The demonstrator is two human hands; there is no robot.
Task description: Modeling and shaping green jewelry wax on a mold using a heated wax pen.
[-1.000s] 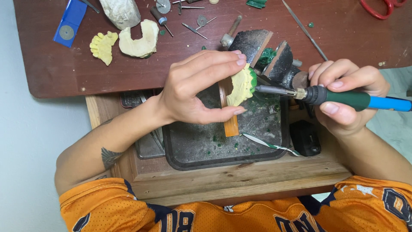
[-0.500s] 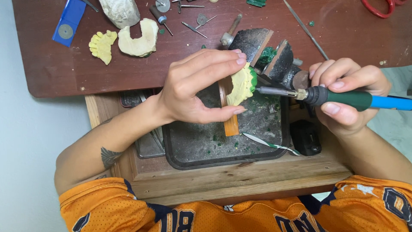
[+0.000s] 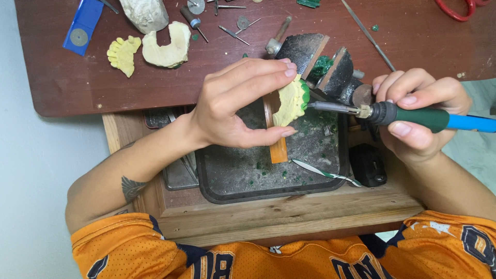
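Working over a dark tray [image 3: 268,194] set in a wooden pull-out shelf [image 3: 289,217], with the brown desk top [image 3: 413,57] beyond the tray's far edge.

Left hand [image 3: 232,103], above the tray's far half: clenched on a yellow toothed cast [image 3: 290,103], forefinger along its top and thumb under its lower end, holding it on edge.

Right hand [image 3: 418,119], past the tray's right rim: wrapped tight round a heated tool [image 3: 413,116] with a green and blue handle, its metal tip reaching leftward and meeting the cast's right edge.

Judging progress from that edge: green wax [image 3: 306,93] already laid along the upper right rim of the cast, the broad yellow face bare, so only a small part looks covered. Hard to say whether the lower rim carries any wax, since the thumb hides it.

Beyond the tray's far left corner, on the desk: two more yellow casts [image 3: 123,54] [image 3: 166,45] lying flat and apart from both hands, showing next to no green, apparently unworked.

Inside the tray: an orange wooden strip [image 3: 278,150] just under the held cast, and green crumbs [image 3: 310,124] scattered on the floor, thickest toward the right wall.

Far of the tray, on the desk: small burs and discs [image 3: 232,28], loose and untouched.
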